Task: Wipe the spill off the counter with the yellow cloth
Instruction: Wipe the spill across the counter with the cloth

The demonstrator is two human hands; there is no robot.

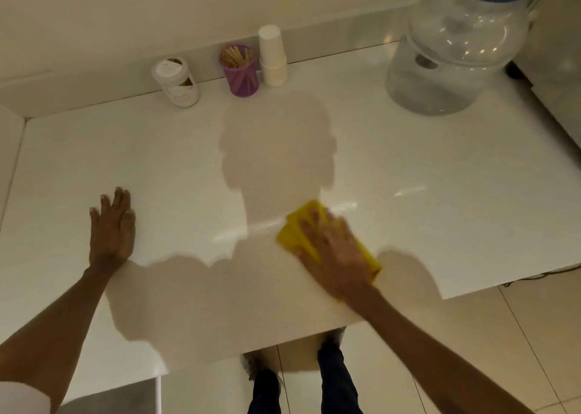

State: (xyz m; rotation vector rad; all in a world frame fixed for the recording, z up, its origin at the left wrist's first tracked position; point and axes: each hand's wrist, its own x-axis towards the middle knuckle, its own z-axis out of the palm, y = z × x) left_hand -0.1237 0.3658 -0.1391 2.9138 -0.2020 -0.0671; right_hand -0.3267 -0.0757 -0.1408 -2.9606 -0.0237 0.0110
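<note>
**Inspector A:** Largest first?

**Inspector B:** Glossy white worktop [408, 174], wet streaks glinting near its front middle. Large clear plastic water jug [452, 55] at the rear right.

**Inspector A:** Hands?

**Inspector B:** Right hand [333, 253] spread flat, pressing the folded yellow cloth [295, 231] onto the worktop at the front, right of centre; blurred. Left hand [111, 228] lies open, palm down, well apart to the left, holding nothing.

**Inspector A:** Smaller items?

**Inspector B:** Along the back wall: stacked white paper cups [272, 56], purple plastic holder of wooden sticks [240, 73], white lidded canister [176, 81].
</note>
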